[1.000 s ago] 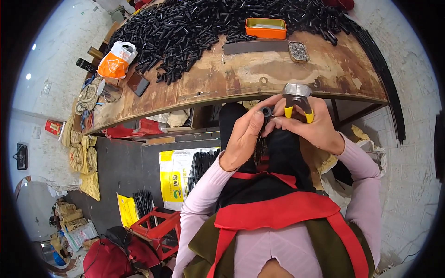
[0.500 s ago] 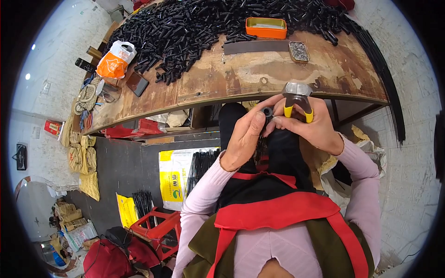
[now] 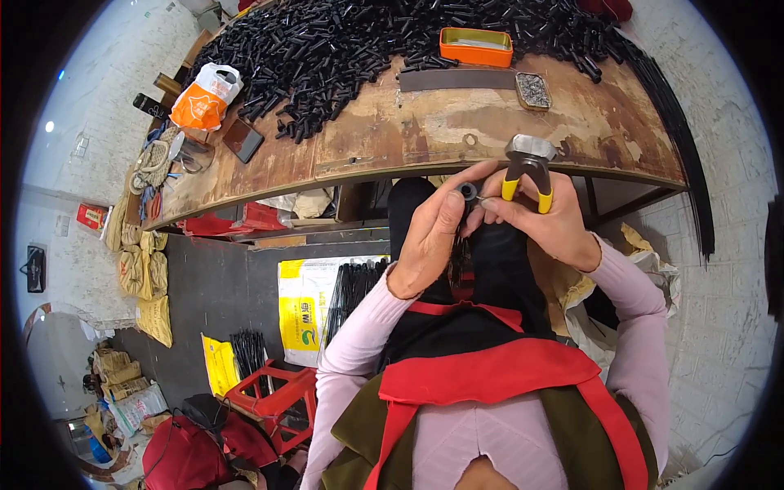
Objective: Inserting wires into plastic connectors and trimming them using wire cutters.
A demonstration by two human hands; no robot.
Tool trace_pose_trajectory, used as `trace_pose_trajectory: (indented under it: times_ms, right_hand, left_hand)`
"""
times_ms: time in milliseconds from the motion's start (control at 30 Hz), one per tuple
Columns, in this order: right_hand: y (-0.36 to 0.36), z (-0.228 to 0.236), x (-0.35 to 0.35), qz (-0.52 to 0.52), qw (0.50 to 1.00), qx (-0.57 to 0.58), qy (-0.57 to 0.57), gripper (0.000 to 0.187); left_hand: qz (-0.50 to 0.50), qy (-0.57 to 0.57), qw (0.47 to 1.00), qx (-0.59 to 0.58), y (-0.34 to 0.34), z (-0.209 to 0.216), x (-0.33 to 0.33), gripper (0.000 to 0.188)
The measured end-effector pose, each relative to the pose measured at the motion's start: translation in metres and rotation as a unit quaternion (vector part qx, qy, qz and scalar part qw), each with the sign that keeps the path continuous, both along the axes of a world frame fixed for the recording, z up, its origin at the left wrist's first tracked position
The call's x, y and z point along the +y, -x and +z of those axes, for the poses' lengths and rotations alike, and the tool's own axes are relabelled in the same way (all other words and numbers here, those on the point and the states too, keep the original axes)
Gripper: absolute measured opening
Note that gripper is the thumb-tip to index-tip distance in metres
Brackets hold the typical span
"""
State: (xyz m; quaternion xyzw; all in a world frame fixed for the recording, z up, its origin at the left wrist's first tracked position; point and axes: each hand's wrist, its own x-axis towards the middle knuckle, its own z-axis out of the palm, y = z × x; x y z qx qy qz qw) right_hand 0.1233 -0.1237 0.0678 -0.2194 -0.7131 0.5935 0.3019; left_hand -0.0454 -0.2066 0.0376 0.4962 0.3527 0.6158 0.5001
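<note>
My left hand (image 3: 428,237) is closed around a black tubular piece (image 3: 467,191), its round hollow end facing up beside my thumb. In my right hand (image 3: 559,220) is a pair of end-cutting pincers (image 3: 531,155) with yellow handles and a broad metal head pointing up, away from me. The thumb and forefinger of that hand pinch together close to the tube's end; something thin seems to be between them, too small to make out. Both hands are over my lap, just in front of the table edge. The lower part of the tube is hidden by my fingers.
A wooden table (image 3: 359,159) bears a large heap of black tubular pieces (image 3: 318,73), an orange tin (image 3: 476,55), a small dish of metal bits (image 3: 533,91), a dark flat strip (image 3: 457,79) and a phone (image 3: 243,144). Long black rods (image 3: 684,147) overhang its right end. A red stool (image 3: 273,392) stands left.
My right thumb and forefinger have shifted slightly at the tube's end. The pincers stay in my right hand and the tube in my left. The view has moved a little.
</note>
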Motion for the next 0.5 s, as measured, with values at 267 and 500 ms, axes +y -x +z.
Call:
trace_pose_trajectory:
  times_ms: [267, 500]
  right_hand:
    - [0.0035, 0.0036, -0.0056, 0.013, 0.996, 0.062, 0.07, 0.008]
    - [0.005, 0.0065, -0.0081, 0.017, 0.996, 0.07, 0.044, 0.009]
  left_hand:
    - [-0.009, -0.008, 1.0, 0.005, -0.0005, -0.0004, 0.0, 0.06]
    - [0.005, -0.007, 1.0, 0.01, -0.0012, -0.0027, -0.0005, 0.059]
